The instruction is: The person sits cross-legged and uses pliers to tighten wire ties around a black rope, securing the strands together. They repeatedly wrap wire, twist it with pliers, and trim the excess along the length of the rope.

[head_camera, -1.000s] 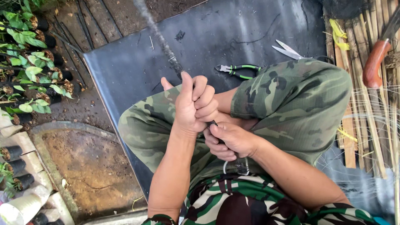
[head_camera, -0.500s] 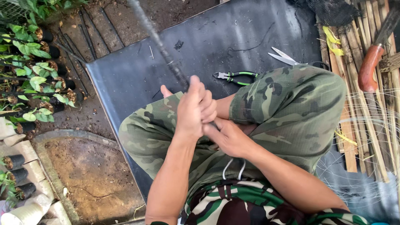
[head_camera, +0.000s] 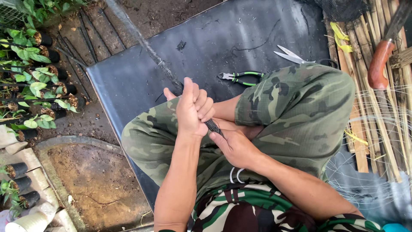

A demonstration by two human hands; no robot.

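A dark mat [head_camera: 240,47] covers bare ground beside potted seedlings [head_camera: 38,86]. The left hand [head_camera: 194,109] is fisted around a dark thin bundle of strands [head_camera: 161,66], seemingly to keep it taut, while the right hand [head_camera: 234,148] pinches its lower end. Pliers [head_camera: 240,77] and scissors [head_camera: 292,55] lie beyond the knees, clear of both hands

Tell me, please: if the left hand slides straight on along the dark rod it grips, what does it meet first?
Probably nothing: the left hand would follow the dark rod up-left above the black mat toward the soil. Depth is unclear.
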